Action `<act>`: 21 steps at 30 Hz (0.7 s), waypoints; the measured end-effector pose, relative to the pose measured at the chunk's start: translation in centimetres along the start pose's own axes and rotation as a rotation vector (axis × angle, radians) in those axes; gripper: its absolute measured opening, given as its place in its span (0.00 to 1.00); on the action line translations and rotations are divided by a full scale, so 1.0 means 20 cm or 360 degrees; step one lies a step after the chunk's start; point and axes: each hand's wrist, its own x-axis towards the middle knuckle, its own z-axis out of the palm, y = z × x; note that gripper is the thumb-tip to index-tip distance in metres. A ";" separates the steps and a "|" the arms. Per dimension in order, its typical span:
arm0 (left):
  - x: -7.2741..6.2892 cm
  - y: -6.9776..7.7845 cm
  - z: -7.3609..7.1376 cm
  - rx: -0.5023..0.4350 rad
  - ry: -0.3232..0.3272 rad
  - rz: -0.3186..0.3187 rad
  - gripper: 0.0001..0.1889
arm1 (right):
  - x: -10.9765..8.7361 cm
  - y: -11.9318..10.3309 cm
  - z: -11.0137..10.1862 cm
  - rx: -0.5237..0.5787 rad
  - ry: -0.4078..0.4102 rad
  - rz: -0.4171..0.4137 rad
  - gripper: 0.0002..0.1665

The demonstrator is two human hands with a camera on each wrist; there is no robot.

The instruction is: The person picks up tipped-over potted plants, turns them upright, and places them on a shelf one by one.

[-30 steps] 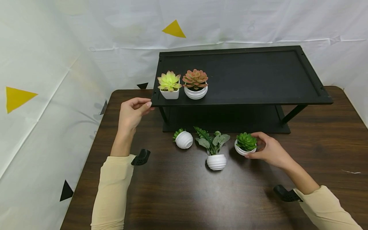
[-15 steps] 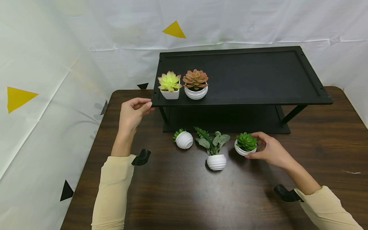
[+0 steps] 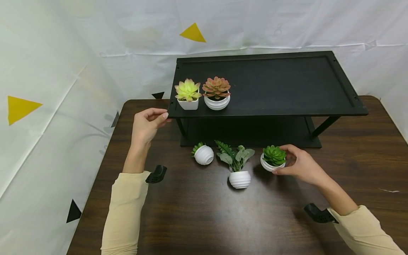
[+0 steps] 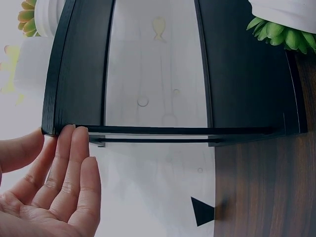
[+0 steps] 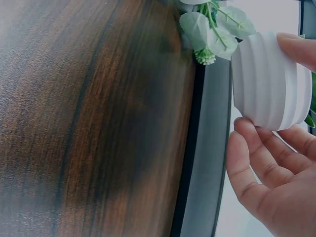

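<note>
My left hand [image 3: 145,125] pinches the front left corner of the black two-tier shelf [image 3: 280,85]; in the left wrist view the thumb is on one face and the fingertips on the other. My right hand [image 3: 301,164] grips a green succulent in a round white pot [image 3: 274,157], thumb and fingers on opposite sides. The right wrist view shows the ribbed white pot [image 5: 271,81] held above the wooden table. Left of it on the table, a leafy plant in a white pot [image 3: 240,179] and a small succulent pot [image 3: 204,155] lie tipped over.
On the shelf's top left stand a yellow-green succulent in a square white pot [image 3: 188,94] and a reddish succulent in a round pot [image 3: 216,92]. The shelf's lower tier [image 3: 248,132] sits behind the tipped pots. White sheeting [image 3: 255,24] hangs behind and at left.
My right hand has shifted very slightly up and right with the green succulent. The left hand keeps its hold on the shelf corner.
</note>
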 end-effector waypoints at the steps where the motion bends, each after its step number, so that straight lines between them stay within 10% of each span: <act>1: 0.00 0.00 0.00 0.0003 0.0000 0.0000 0.12 | 0.00 0.00 0.00 -0.0001 0.0000 -0.0001 0.43; 21: 0.00 0.00 0.00 0.0034 0.0001 0.0010 0.12 | -0.02 -0.17 -0.11 -0.0066 -0.0008 -0.0021 0.45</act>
